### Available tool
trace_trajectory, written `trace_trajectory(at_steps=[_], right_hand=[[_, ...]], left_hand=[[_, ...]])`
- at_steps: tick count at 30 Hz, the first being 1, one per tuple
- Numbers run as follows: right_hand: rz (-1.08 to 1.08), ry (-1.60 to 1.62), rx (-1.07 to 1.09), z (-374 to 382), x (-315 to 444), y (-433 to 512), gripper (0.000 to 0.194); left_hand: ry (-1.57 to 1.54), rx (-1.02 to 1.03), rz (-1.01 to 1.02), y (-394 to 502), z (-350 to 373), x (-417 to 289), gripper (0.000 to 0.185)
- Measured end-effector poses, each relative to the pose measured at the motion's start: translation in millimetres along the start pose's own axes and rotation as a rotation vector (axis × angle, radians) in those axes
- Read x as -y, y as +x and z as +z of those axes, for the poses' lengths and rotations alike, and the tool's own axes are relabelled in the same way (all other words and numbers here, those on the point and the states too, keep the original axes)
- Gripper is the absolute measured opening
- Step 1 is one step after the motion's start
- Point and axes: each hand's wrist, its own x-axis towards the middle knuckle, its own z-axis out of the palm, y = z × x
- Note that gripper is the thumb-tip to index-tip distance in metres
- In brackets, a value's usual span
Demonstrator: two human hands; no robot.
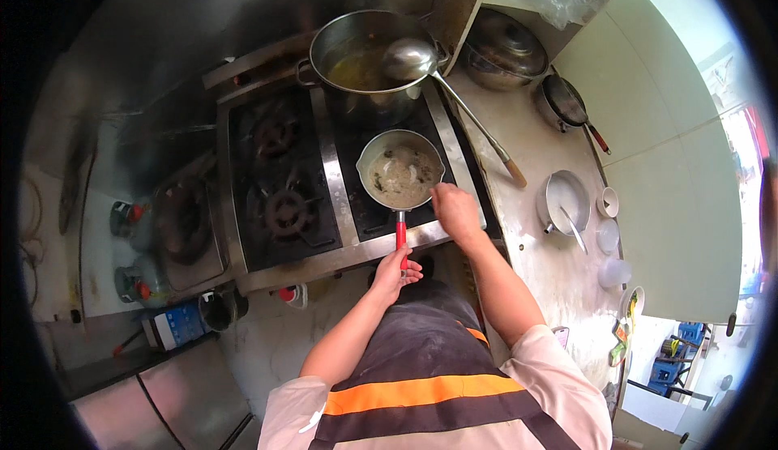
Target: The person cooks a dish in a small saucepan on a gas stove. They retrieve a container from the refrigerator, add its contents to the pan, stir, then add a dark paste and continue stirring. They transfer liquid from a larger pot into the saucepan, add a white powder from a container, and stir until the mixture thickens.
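Note:
A small saucepan (pixel 398 173) stands over the front right burner of the gas stove. Pale, cloudy liquid with dark bits and a few whitish pieces fills part of it. My left hand (pixel 395 274) holds the pan's red handle (pixel 401 234), with some fingers loosely extended. Close to the pan's right rim is my right hand (pixel 457 212), its fingers curled; whether it pinches something is hidden. Behind the saucepan stands a large two-handled stockpot (pixel 371 100) with yellowish liquid. Across its right rim rests a big metal ladle (pixel 413 59), its wooden-tipped handle reaching over the counter.
Left burners (pixel 289 212) carry no pan. On the right counter (pixel 504 140) are a lidded pot (pixel 504 55), a dark pan with a red-tipped handle (pixel 562 100), a metal pot with a spoon (pixel 562 198), small cups (pixel 608 202) and a phone (pixel 560 336). A wall panel (pixel 468 12) borders the stockpot.

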Motion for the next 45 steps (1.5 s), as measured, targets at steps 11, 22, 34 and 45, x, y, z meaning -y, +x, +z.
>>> trace_trajectory(at_steps=[11,22,34,45], right_hand=[[0.035,0.057,0.099,2.3,-3.7,6.9,0.029],[-0.042,0.030,0.129,6.1,-27.4,7.4,0.025],[-0.023,-0.002,0.297,-4.3,-46.4,12.3,0.023],[0.031,-0.099,0.359,-4.7,-33.0,-3.0,0.028]], left_hand=[[0.051,-0.077,0.109,-1.2,10.4,9.3,0.041],[0.013,-0.144,0.134,-2.8,17.0,12.1,0.045],[-0.157,-0.311,0.110,-48.4,-6.0,50.6,0.069],[-0.220,-0.289,0.130,-53.9,-39.6,44.9,0.065]])
